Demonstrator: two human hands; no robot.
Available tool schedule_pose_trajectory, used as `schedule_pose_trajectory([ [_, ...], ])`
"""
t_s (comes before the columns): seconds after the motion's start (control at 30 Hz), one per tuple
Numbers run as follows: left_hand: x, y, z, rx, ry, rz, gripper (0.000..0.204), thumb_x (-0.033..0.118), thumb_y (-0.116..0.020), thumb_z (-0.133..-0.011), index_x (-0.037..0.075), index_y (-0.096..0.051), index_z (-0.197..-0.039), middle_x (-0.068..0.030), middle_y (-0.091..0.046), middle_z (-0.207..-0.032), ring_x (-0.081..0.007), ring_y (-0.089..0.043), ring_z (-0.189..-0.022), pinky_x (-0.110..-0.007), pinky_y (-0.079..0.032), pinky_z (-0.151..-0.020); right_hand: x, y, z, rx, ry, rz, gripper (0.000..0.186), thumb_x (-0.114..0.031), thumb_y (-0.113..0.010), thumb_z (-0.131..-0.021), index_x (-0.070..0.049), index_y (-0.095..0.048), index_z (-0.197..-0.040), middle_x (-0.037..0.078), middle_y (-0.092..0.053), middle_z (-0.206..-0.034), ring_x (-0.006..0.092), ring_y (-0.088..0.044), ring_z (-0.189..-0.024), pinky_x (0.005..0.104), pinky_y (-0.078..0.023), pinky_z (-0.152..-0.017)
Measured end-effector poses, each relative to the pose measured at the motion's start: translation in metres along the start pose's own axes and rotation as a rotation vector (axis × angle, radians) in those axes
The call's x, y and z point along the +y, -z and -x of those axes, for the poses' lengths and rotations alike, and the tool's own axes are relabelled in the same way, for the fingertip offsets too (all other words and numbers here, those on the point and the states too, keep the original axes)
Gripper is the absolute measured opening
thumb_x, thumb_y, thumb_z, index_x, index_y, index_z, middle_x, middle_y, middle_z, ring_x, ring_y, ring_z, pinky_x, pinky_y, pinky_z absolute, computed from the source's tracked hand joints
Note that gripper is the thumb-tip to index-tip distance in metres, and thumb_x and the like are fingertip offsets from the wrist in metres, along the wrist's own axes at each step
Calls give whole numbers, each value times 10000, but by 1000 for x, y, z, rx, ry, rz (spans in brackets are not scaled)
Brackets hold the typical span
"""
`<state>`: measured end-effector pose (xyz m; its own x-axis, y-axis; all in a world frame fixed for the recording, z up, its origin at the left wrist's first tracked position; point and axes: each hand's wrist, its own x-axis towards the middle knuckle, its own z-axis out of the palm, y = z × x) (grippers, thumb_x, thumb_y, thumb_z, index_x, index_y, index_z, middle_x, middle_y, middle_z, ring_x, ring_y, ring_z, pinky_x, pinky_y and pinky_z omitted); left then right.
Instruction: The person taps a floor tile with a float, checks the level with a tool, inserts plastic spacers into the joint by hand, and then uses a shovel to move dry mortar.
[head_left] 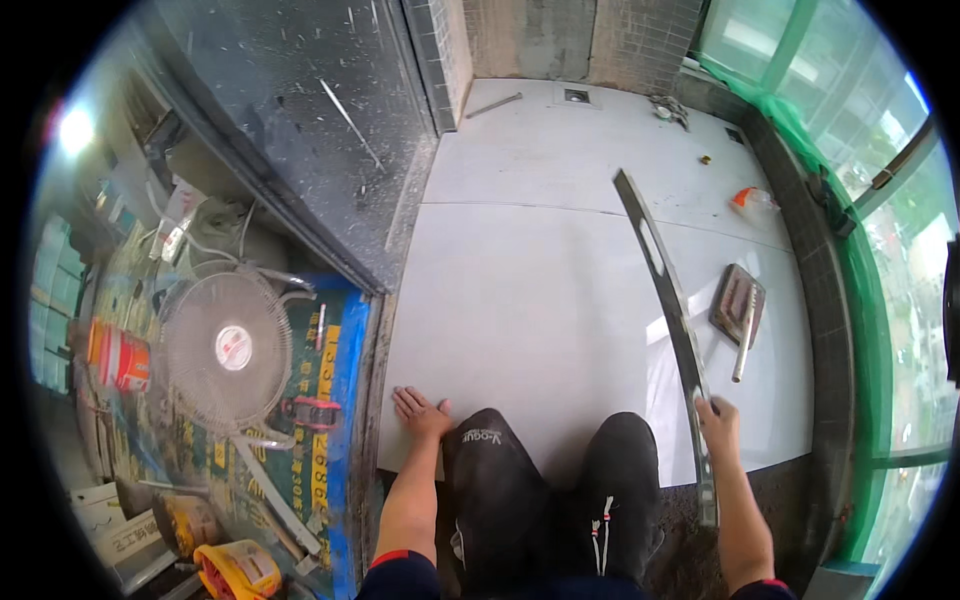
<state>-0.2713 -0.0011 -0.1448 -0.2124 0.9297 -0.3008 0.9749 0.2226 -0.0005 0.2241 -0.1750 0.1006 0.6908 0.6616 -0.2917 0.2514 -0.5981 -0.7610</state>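
My left hand point(422, 413) lies flat with its fingers spread on a large pale floor tile point(520, 320), beside my left knee and close to the door sill. My right hand point(717, 420) is closed around the near part of a long metal spirit level point(672, 300). The level extends forward and slightly left over the pale tiles, beyond my right knee; whether it touches them along its length I cannot tell. To the right of it lies a dark, rectangular, plate-like tool point(738, 303) with a pale rod-like handle.
An orange-and-clear plastic bag point(754, 201) and a small brass-coloured piece point(705, 160) lie farther off. A floor drain point(577, 96) sits at the far wall. Left of the door frame stand a fan point(225, 345) and a yellow bucket point(240, 570). Green netting point(862, 330) lines the right side.
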Motion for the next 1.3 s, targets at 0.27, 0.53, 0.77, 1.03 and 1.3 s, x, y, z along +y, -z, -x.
schedule_pose_trajectory([
  [0.27, 129, 30, -103, 302, -300, 126, 943, 574, -465, -954, -141, -171, -1493, -353, -79, -1578, -464, -28, -1490, -544, -41, -1206, -151, -79, -220, 87, 328, 627, 432, -398, -724, -855, 31, -675, -846, 218, -644, -728, 330, -624, -671, 434, -491, -678],
  [0.53, 298, 89, -240, 278, -455, 122, 867, 541, -457, -961, -90, -221, -1508, -281, -141, -1600, -398, -85, -1504, -488, -63, -1224, -236, -181, -448, -155, 488, 817, 409, -425, -768, -832, -24, -708, -883, 100, -632, -679, 174, -573, -619, 388, -469, -608],
  [0.77, 356, 106, -316, 215, -611, 68, 860, 508, -503, -946, -24, -183, -1541, -224, -142, -1618, -367, -111, -1508, -484, -91, -1222, -242, -202, -634, -329, 527, 866, 418, -431, -765, -814, -39, -711, -948, 106, -672, -777, 216, -613, -709, 380, -498, -687],
  [1.03, 363, 115, -329, 238, -699, 101, 850, 488, -536, -934, -23, -211, -1530, -217, -204, -1597, -374, -170, -1492, -503, -148, -1206, -212, -236, -703, -232, 509, 802, 461, -431, -727, -845, -75, -681, -1135, 144, -688, -1055, 346, -635, -1050, 424, -496, -914],
  [1.3, 350, 100, -332, 356, -715, 50, 802, 482, -556, -924, 3, -281, -1505, -197, -270, -1567, -371, -244, -1464, -504, -228, -1187, -77, -106, -519, 193, 548, 790, 521, -294, -712, -886, -57, -529, -1312, 251, -535, -1298, 429, -488, -1239, 467, -420, -1034],
])
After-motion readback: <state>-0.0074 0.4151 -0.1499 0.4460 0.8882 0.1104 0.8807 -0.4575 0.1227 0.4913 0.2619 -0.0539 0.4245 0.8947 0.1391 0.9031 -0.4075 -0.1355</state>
